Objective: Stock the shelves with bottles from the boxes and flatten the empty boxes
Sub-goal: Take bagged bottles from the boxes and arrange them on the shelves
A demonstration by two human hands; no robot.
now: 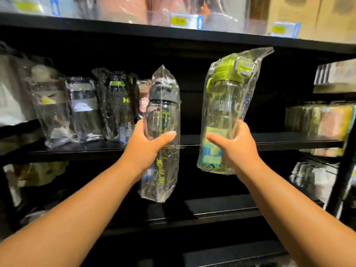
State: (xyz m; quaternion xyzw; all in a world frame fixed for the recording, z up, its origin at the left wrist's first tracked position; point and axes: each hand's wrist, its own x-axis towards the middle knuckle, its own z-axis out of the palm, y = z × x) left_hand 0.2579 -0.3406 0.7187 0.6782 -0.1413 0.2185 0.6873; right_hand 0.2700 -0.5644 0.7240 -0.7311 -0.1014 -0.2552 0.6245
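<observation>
Gripped: grey bottle (163, 105) in left hand (144, 149), green bottle (225, 97) in right hand (238, 149) — both near upright, before the shelf (289, 140), bases below its edge.

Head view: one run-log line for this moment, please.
left hand: holds grey-lid bottle | right hand: holds green-lid bottle | both bagged, in front of middle shelf | not yet shelved

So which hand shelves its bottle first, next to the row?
Probably left: the left hand holds the grey-lidded bottle upright beside the shelved row; the right hand holds the green-lidded bottle tilted, farther off.
</observation>
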